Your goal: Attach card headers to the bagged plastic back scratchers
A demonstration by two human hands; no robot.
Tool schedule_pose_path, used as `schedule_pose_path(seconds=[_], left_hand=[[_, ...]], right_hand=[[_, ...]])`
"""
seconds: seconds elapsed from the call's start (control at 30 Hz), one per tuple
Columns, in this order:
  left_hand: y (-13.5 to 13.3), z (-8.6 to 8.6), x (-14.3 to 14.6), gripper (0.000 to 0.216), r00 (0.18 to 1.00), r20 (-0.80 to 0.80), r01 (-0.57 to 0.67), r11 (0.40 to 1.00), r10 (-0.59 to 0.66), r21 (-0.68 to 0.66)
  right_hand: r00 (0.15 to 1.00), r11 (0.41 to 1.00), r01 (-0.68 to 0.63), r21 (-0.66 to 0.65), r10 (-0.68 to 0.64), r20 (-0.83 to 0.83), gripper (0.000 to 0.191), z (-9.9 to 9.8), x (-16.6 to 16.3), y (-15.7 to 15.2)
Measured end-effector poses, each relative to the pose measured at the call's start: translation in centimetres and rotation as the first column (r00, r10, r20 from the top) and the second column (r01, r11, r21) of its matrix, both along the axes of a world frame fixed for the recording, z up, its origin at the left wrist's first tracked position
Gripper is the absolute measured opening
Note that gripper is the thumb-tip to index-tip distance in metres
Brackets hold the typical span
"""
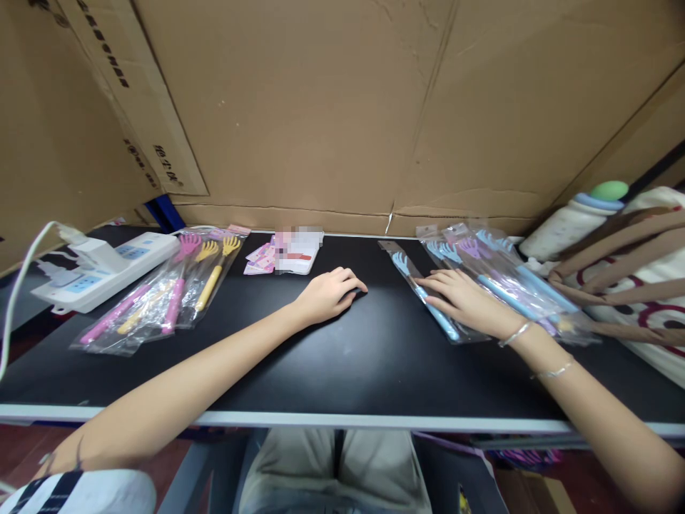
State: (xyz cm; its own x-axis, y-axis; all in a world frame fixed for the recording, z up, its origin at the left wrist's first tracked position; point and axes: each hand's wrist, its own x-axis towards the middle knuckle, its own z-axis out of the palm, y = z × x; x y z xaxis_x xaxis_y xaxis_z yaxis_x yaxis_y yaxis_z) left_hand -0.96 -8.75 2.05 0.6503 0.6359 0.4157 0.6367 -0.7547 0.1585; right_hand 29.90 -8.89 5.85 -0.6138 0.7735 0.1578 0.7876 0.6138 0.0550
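Observation:
My left hand (pixel 329 294) rests palm down on the black table (pixel 342 371) near its middle, fingers loosely curled, holding nothing. My right hand (pixel 465 300) lies flat with fingers stretched out on a clear bag with a blue back scratcher (pixel 428 303), at the left edge of a pile of bagged blue and purple back scratchers (pixel 497 275). A second pile of bagged pink and yellow back scratchers (pixel 171 289) lies at the left of the table, apart from both hands.
A white power strip (pixel 101 270) with plugs and a cable sits at the far left. Small pink cards and a white packet (pixel 289 253) lie at the back centre. A bottle (pixel 575 218) and a patterned tote bag (pixel 642 271) stand at the right. Cardboard walls close the back.

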Motion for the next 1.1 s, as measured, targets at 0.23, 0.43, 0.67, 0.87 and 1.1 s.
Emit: schedule_pose_path(seconds=[0.23,0.43,0.67,0.87,1.1], left_hand=[[0.1,-0.1,0.0,0.029,1.000,-0.007,-0.007,1.000,0.007,0.003],[0.1,0.0,-0.1,0.029,0.999,0.025,-0.034,0.998,0.036,-0.056],[0.3,-0.2,-0.2,0.030,0.996,0.079,-0.034,0.994,0.042,-0.108],[0.0,0.1,-0.2,0.033,0.993,0.115,0.032,0.992,-0.018,-0.125],[0.0,0.3,-0.3,0.034,0.968,0.240,0.086,0.995,-0.070,-0.057]], right_hand=[[0.996,0.996,-0.090,-0.013,0.090,0.018,0.045,0.0,-4.7,-1.3],[0.982,0.984,-0.181,-0.005,0.180,-0.051,0.037,-0.7,-8.6,-0.1],[0.955,0.988,-0.150,-0.032,0.137,-0.263,0.032,-1.4,-9.7,1.1],[0.861,0.974,-0.163,-0.158,0.062,-0.505,0.032,-1.8,-9.1,0.6],[0.572,0.859,-0.247,-0.449,-0.245,-0.783,0.036,-1.6,-9.5,0.2]])
